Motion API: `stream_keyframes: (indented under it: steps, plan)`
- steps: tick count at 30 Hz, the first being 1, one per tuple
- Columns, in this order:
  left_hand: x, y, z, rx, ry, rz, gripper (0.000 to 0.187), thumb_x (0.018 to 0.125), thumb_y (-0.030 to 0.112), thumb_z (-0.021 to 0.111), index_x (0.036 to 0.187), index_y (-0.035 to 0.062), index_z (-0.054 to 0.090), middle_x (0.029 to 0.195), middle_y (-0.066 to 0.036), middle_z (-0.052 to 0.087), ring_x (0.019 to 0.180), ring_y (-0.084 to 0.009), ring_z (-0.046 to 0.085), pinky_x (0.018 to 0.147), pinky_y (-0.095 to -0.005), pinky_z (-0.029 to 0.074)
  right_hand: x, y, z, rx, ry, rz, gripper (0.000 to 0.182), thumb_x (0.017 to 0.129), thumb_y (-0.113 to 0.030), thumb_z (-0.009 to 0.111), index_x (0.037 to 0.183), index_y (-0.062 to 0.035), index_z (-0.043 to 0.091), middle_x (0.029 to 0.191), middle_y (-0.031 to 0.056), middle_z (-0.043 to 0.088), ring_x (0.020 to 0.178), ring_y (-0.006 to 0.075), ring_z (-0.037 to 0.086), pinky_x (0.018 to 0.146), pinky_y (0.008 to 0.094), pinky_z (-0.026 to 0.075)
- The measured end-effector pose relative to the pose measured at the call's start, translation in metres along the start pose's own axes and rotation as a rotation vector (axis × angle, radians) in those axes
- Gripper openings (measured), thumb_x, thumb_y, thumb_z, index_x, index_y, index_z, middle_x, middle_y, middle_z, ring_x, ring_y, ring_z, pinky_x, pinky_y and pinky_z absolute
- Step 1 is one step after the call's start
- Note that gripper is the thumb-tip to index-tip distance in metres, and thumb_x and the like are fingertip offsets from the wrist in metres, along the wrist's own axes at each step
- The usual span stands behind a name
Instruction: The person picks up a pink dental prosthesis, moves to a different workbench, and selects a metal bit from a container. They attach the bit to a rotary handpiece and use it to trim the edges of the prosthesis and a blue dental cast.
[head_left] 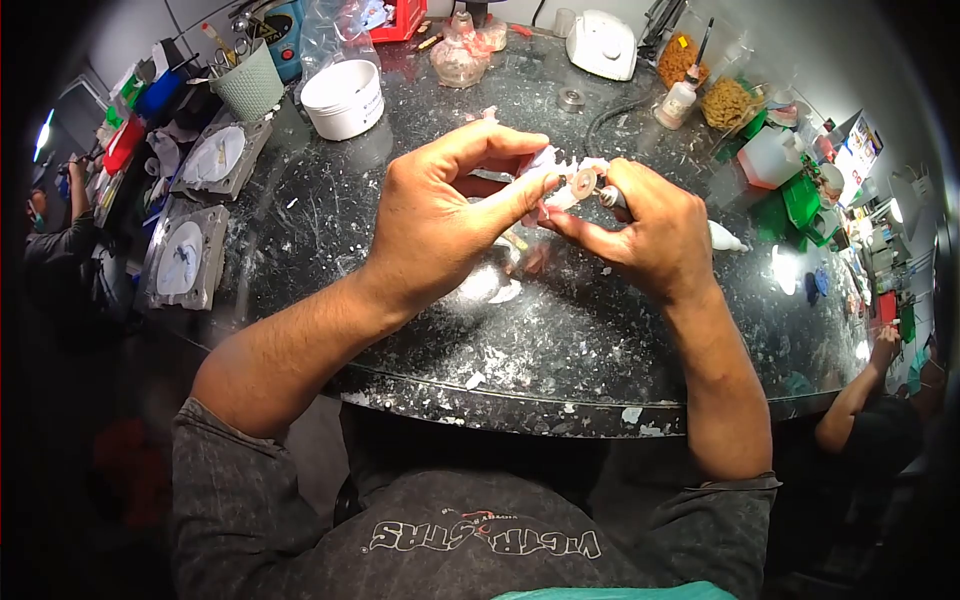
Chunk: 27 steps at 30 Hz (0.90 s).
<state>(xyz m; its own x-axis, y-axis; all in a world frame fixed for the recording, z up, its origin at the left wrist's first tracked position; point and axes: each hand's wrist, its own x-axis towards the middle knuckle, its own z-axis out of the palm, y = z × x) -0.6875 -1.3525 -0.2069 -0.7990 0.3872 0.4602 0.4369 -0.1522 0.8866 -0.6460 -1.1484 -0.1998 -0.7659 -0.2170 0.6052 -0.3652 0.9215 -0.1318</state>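
Note:
Above the dark, speckled worktop, my left hand (440, 205) pinches a small whitish and pink piece (568, 195) between thumb and fingers. My right hand (655, 225) is closed around a slim handpiece (608, 196), whose metal end points at the piece. A small round disc (583, 181) shows at the piece, between the two hands. My right thumb reaches under the piece and seems to touch its lower edge. Below the hands lies a shiny rounded object (485, 281), partly hidden by my left hand.
A white tub (343, 100), a glass burner-like bottle (460, 58) and a white device (601, 46) stand at the back. Two grey metal flasks (188, 258) lie at left. Bottles and jars (727, 102) line the right. A co-worker's arm (860, 395) is at far right, another person (65, 240) far left.

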Motion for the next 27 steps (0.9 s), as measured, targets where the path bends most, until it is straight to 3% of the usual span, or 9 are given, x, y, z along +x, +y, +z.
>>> stream_keyframes:
  steps: [27]
  plan:
    - [-0.0006,-0.0003,-0.0004,-0.022,-0.01,-0.002,0.025,0.088,-0.003,0.068,0.113,-0.0036,0.065,0.101,-0.01,0.069,0.091,-0.0125,0.067,0.079,-0.0247,0.056,0.0,-0.0017,-0.001,0.007,-0.009,0.029,0.052,0.075,-0.059,0.073,0.079,-0.0083,0.062,0.07,0.0064,0.061,0.063,0.026,0.065,0.053,0.0374,0.051]
